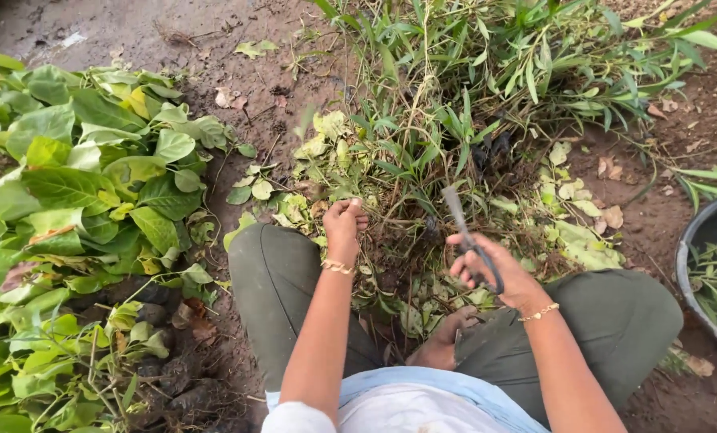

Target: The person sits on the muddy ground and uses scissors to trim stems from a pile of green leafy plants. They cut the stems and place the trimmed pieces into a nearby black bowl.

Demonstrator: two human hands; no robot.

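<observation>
Left hand (344,223): fingers closed around a bunch of thin stems (390,172), steadying them low in the pile of narrow-leaved cuttings (487,96). Right hand (491,265): fingers wrapped on dark metal shears (467,236), blades angled toward the stems. Broad-leaf heap (70,192) left; grey basin (707,265) right; damp soil (238,48).

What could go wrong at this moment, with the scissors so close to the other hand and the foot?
1. The right hand holds scissors pointing toward the left hand, which grips stems; a slip may nick those fingers.
2. A bare foot lies just below the scissors; if dropped, they might hit it.
3. The leaves hide the stems, so a cut may land in the wrong place.
</observation>
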